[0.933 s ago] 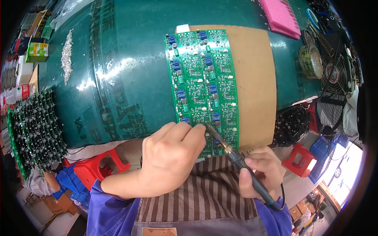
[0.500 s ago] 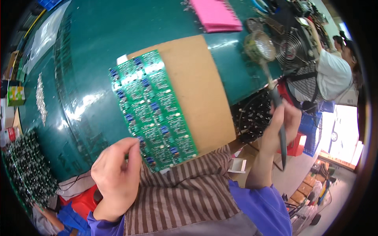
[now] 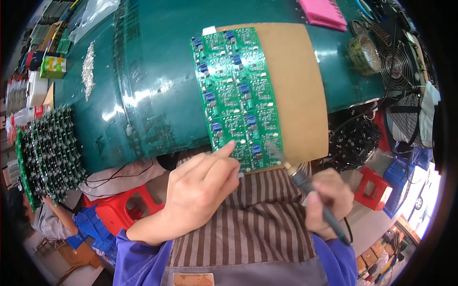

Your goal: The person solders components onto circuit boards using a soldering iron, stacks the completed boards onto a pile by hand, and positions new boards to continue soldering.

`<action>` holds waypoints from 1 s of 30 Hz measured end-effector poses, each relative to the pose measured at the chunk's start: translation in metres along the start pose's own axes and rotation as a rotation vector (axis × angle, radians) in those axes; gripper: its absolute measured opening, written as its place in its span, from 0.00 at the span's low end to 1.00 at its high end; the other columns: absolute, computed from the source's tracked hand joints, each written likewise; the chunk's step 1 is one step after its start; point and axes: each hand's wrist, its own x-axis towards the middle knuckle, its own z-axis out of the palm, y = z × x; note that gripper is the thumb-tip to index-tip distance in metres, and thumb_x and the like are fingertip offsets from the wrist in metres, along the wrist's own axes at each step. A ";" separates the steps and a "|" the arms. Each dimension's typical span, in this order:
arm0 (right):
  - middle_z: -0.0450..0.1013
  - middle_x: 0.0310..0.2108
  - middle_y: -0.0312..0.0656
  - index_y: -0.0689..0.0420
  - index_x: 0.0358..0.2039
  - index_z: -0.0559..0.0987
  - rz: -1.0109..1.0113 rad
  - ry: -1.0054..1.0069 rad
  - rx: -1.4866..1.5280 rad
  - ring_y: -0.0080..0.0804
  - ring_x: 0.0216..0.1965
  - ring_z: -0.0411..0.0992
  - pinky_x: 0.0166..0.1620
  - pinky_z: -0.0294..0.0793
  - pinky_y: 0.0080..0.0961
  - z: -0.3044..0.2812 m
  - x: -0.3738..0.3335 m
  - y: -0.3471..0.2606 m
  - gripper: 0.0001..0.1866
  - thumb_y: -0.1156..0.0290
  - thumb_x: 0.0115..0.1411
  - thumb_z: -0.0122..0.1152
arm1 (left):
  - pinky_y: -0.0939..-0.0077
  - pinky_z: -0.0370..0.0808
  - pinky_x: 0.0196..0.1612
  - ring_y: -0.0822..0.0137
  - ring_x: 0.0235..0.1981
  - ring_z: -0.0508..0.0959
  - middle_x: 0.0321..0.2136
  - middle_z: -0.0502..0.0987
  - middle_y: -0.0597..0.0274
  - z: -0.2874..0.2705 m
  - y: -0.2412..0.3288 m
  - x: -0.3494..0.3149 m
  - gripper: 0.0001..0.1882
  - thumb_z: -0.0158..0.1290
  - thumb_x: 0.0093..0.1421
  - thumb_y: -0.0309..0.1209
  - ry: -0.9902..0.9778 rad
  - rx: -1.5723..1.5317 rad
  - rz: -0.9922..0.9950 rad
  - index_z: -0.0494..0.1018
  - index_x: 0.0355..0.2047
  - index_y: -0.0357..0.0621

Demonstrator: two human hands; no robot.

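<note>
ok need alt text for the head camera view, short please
A person's left hand touches the near edge of a green circuit board panel, while the right hand holds a soldering iron with its tip at the same edge. The panel lies on a cardboard sheet on a dark green table; the person wears a striped apron.

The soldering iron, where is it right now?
In the head view, lower right: the right hand grips the soldering iron, its tip at the green circuit board's near edge.
</note>
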 end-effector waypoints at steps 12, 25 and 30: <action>0.72 0.20 0.45 0.65 0.31 0.74 0.023 -0.124 -0.018 0.38 0.18 0.72 0.24 0.73 0.28 0.017 -0.007 -0.018 0.12 0.80 0.43 0.64 | 0.75 0.73 0.25 0.65 0.22 0.77 0.30 0.82 0.57 0.010 -0.002 -0.011 0.12 0.62 0.42 0.17 0.084 0.073 0.062 0.73 0.28 0.41; 0.72 0.20 0.44 0.65 0.29 0.74 0.013 -0.167 -0.057 0.37 0.18 0.72 0.24 0.73 0.27 0.018 -0.003 -0.020 0.11 0.80 0.44 0.65 | 0.74 0.76 0.25 0.66 0.24 0.78 0.29 0.77 0.63 0.013 -0.006 -0.010 0.12 0.61 0.42 0.21 0.112 0.104 0.122 0.75 0.30 0.41; 0.72 0.20 0.44 0.65 0.30 0.74 0.014 -0.153 -0.049 0.37 0.18 0.72 0.24 0.74 0.27 0.019 -0.006 -0.019 0.11 0.80 0.44 0.65 | 0.72 0.77 0.29 0.62 0.27 0.79 0.28 0.78 0.61 0.013 -0.004 -0.009 0.12 0.63 0.43 0.19 0.092 0.051 0.075 0.78 0.30 0.40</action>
